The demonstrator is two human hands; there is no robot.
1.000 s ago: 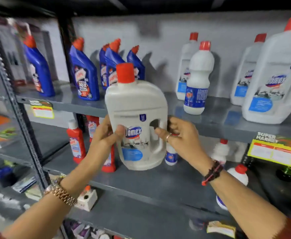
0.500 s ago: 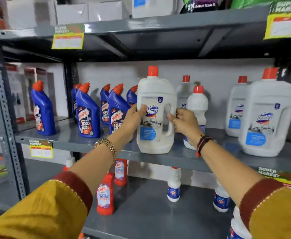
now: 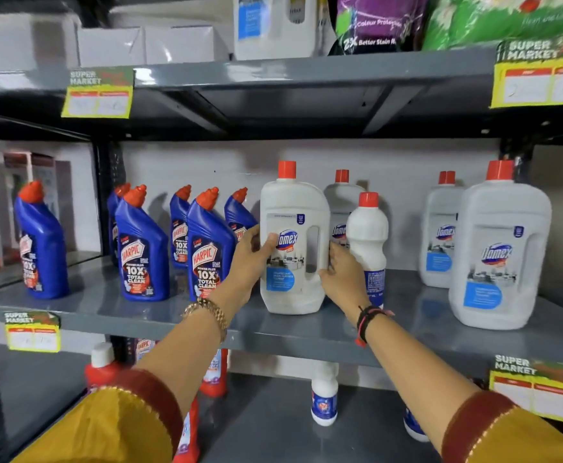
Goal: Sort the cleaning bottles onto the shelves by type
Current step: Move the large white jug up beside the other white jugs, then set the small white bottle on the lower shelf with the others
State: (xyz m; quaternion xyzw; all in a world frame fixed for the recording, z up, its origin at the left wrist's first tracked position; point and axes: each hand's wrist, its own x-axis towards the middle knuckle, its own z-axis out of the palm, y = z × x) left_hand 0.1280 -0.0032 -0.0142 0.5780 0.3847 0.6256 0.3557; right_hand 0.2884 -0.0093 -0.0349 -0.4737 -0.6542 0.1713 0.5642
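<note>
Head view: left hand [image 3: 251, 253] and right hand [image 3: 340, 274] grip white Domex bottle [image 3: 293, 242] — upright on grey shelf [image 3: 173, 315].

Only one view is given, taken from a wide-angle camera worn on the head. The grey metal shelving [image 3: 306, 332] is faced almost square-on, at arm's reach, with the gaze held roughly level on the middle shelf rather than tipped far down. Both forearms are seen entering from the bottom edge, the left hand [image 3: 251, 259] and right hand [image 3: 341, 274] being met near the centre of the frame at a white Domex jug [image 3: 295, 242]. The underside of the upper shelf [image 3: 273, 105] is looked up at, while the lower shelf [image 3: 273, 426] is looked down on. Straight edges are bowed towards the frame's borders by the lens. No second view is supplied, so no overlap can be described.
</note>
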